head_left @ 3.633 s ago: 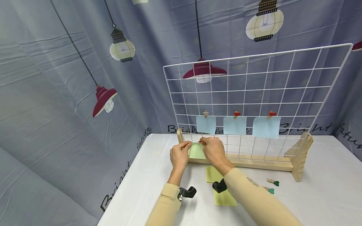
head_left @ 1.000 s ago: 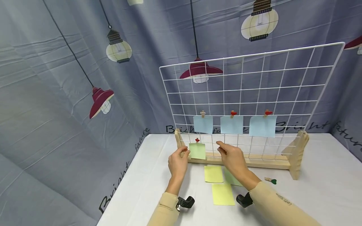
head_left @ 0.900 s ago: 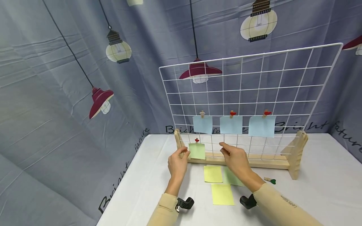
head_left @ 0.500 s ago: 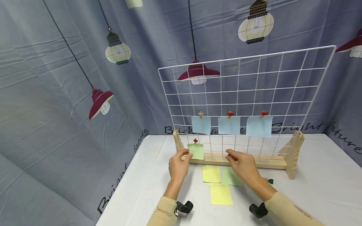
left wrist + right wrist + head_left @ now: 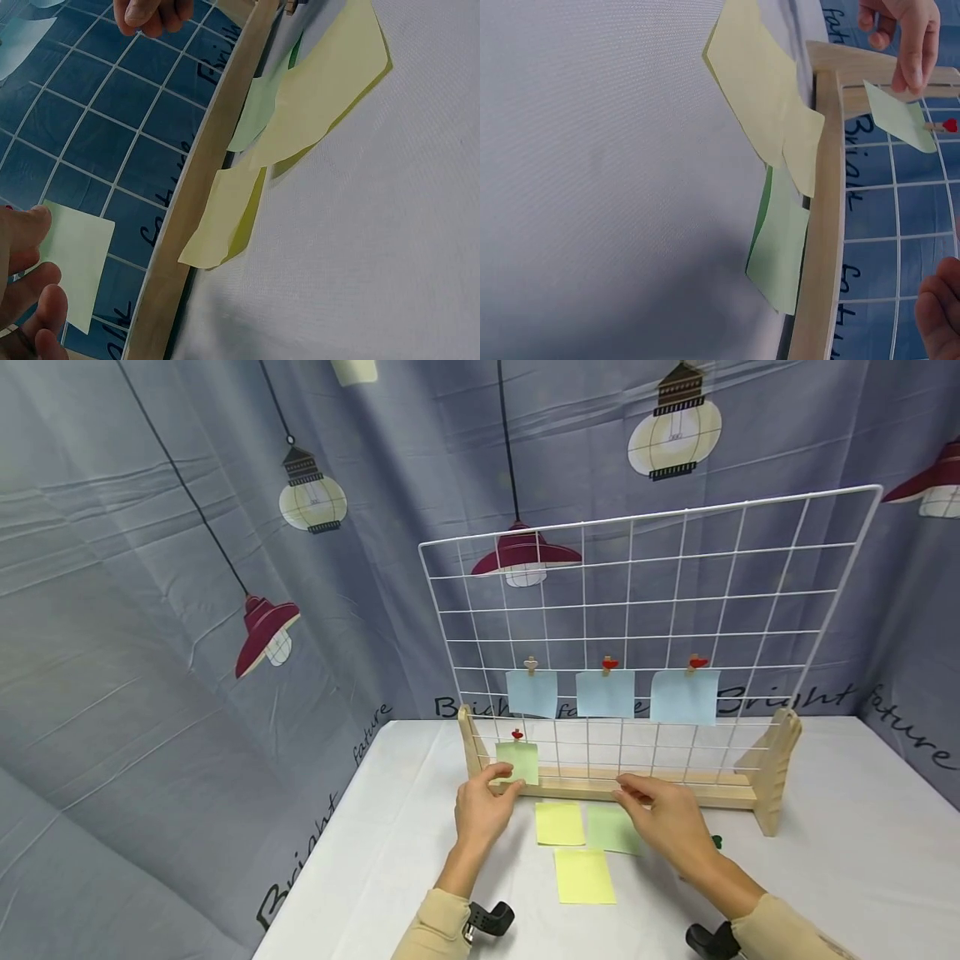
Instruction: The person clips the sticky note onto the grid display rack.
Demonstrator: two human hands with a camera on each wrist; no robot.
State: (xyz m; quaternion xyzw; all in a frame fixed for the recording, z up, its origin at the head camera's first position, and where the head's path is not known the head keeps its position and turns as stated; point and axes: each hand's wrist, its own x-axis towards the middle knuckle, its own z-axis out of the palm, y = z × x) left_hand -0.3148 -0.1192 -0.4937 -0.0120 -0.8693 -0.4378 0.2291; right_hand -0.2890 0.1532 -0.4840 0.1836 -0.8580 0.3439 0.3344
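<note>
We see the hung green note (image 5: pixel 524 760) under a red-heart clip (image 5: pixel 517 735), low on the white grid (image 5: pixel 686 511) and toward the back left corner of the desk (image 5: pixel 360 877). The left hand (image 5: pixel 482 810) is relaxed, thumb and forefinger parted at the note's lower left; whether they touch it, we cannot tell. The right hand (image 5: pixel 671 825) is loose, holding nothing. Between the arms, well in from the desk's left edge, lie two yellow notes (image 5: pixel 585 877) and another green note (image 5: pixel 611 828)
</note>
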